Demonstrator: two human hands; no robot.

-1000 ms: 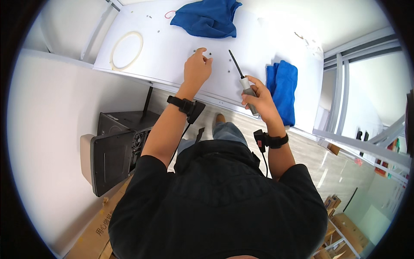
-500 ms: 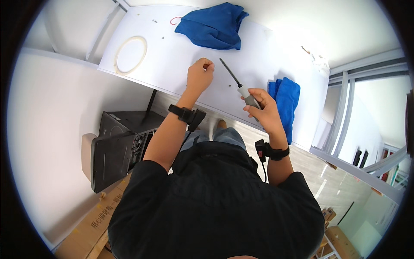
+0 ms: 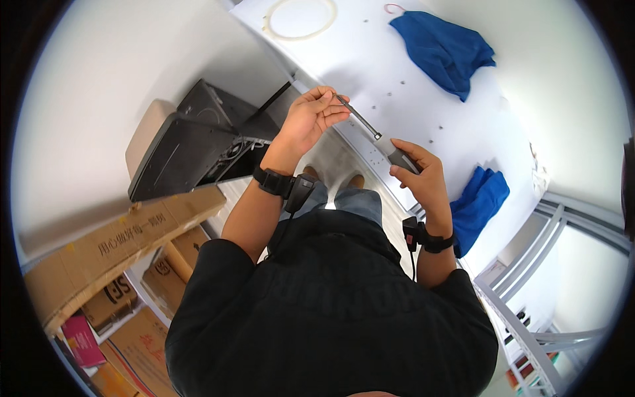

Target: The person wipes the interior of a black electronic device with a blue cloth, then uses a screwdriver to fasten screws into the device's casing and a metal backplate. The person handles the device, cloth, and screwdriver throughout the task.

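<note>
My right hand point(image 3: 423, 175) is wrapped round the grey handle of a screwdriver point(image 3: 362, 122), its dark shaft pointing up and left. At the other end my left hand point(image 3: 311, 122) meets the tip, thumb and forefinger pinched together, the other fingers loosely bent. Whatever tiny thing may be in that pinch is too small to make out. Both hands are above the near edge of a white table point(image 3: 370, 59). Small dark bits point(image 3: 403, 83), perhaps screws, lie scattered on the tabletop beyond the screwdriver.
A blue cloth point(image 3: 446, 49) lies at the far side, and a folded blue cloth point(image 3: 479, 208) rests by my right wrist. A pale ring point(image 3: 299, 38) sits at the table's far left. Left of me stand a black case point(image 3: 178, 155) and cardboard boxes point(image 3: 132, 231).
My left hand, earlier apart from the screwdriver, has come to its tip, and the fingers have partly unfolded. The whole view has turned, so the table appears shifted to the right.
</note>
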